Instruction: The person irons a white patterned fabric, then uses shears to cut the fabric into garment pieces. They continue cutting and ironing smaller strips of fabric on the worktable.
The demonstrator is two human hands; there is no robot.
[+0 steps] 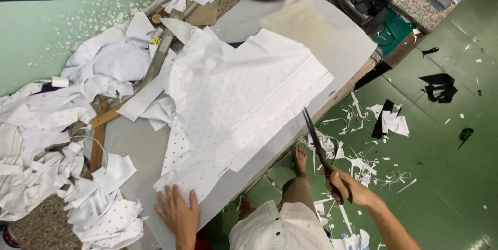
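The left hand (178, 212) lies flat and open on the dotted white fabric (233, 104) at lower centre. The right hand (348, 187), lower right, grips closed scissors (317, 146).

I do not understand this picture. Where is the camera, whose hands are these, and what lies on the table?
The camera sits on a person's head and looks down, so you see that person's own arms and bare foot. The left hand presses flat on a white dotted cloth spread over a grey table. The right hand, out past the table's edge, holds long dark scissors, blades closed. White cloth scraps pile at the table's left. More scraps litter the green floor.
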